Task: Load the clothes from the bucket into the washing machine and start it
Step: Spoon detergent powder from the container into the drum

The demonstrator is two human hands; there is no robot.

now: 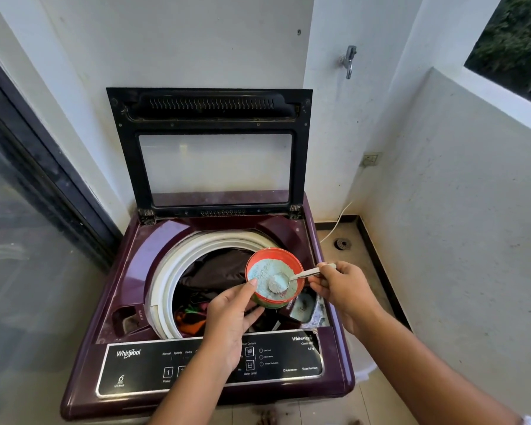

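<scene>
A maroon top-loading washing machine (334,332) stands with its lid (210,148) raised against the wall. Dark and colourful clothes (215,271) lie inside the white-rimmed drum. My left hand (230,320) holds a round red container (275,276) of pale blue detergent powder above the drum's right side. My right hand (341,286) grips a metal spoon (301,276) whose bowl, heaped with powder, rests in the container. The small detergent tray (304,306) sits open in the machine's right front corner, just below the container. No bucket is in view.
The black control panel (129,369) runs along the machine's front. A glass sliding door (19,240) is on the left. A low white wall (457,210) on the right carries a socket (371,158), with a tap (349,61) above, a white cable and a floor drain (341,243).
</scene>
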